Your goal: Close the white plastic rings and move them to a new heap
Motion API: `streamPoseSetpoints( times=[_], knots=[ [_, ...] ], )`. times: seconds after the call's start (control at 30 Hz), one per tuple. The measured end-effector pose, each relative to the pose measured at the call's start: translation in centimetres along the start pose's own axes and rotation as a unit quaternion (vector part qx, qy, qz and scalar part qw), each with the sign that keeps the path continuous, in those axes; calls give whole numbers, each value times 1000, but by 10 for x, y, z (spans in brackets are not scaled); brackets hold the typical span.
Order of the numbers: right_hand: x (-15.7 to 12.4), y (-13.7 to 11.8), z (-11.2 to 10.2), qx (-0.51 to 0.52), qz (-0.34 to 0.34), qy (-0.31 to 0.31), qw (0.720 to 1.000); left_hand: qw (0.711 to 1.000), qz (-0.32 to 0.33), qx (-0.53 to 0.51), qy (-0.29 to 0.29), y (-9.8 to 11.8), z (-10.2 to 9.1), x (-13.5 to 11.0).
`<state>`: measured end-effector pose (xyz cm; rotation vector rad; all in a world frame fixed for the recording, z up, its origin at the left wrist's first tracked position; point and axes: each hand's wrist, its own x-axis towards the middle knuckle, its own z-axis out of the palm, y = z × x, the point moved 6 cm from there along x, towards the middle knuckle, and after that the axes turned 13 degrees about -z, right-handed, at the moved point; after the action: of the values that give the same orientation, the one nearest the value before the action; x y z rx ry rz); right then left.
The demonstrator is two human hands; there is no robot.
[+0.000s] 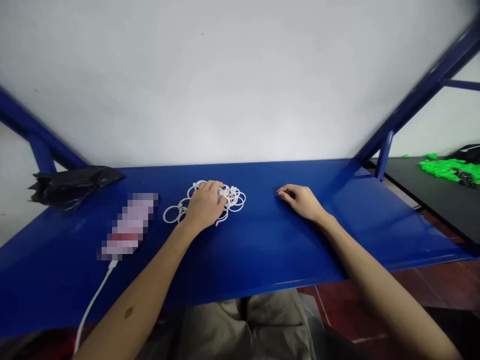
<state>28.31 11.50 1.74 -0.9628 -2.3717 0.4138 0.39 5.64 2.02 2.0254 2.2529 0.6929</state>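
A small heap of thin white plastic rings (236, 198), some with little knobs, lies on the blue tabletop (255, 245) left of its middle. My left hand (205, 204) rests palm down over the heap, touching it. Its thumb stands apart from the fingers, and rings show in the gap; those under the palm are hidden. To the right, my right hand (302, 200) lies on its side on the bare blue surface, apart from the rings. Its fingers are curled in, and the inside of that hand is hidden.
A phone-like blurred object (131, 222) with a white cable (92, 297) lies at the left. Behind it is a crumpled black plastic bag (77, 185). Blue frame bars flank the table against a white wall. Bright green pieces (446, 169) cover part of a dark table (423, 192) at right.
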Motion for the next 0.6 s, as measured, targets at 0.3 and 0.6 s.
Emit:
streamPoseSetpoints(
  times=[0.3,0.6],
  knots=[
    [0,-1,-1,3,0,-2,1000,998,-3,-39,45,-6,-23,1],
    [0,-1,-1,1,-1,-6,1000,999,-52,-10,12,-27,-36,6]
  ],
)
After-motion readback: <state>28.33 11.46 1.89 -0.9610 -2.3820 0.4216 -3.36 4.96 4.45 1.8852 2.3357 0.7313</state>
